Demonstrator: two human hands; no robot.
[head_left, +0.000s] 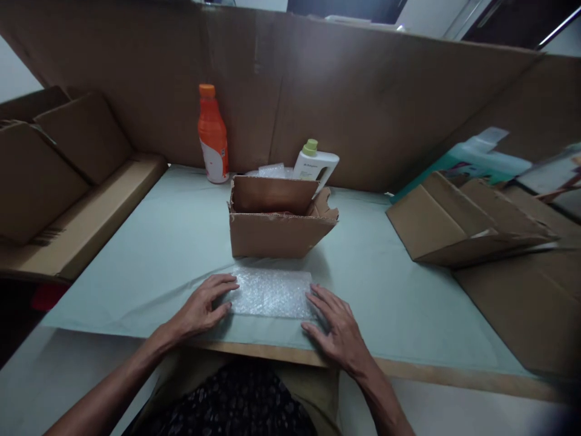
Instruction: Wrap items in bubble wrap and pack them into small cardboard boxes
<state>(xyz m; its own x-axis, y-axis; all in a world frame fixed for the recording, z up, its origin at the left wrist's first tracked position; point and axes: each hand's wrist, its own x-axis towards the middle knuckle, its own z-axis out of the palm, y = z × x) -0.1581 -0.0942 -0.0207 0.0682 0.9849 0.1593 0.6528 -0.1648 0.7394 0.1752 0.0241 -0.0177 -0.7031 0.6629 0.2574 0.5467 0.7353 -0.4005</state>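
Observation:
A flat rectangle of clear bubble wrap (272,294) lies on the pale green tablecloth near the front edge of the table. At its left end, my left hand (202,309) rests with fingers apart, the tips touching or just beside the edge. My right hand (333,327) lies at the other end, fingers spread, with the fingertips at the wrap's corner. Neither hand grips anything. Just behind the wrap stands an open cardboard box (272,237); its contents are mostly hidden, with something reddish showing inside.
An orange bottle (213,136) and a white bottle with a green cap (313,162) stand behind the box. More clear wrap (271,171) lies there. Cardboard boxes sit at left (91,212) and right (436,224), near a teal bottle (481,158). A tall cardboard panel (354,103) closes the back.

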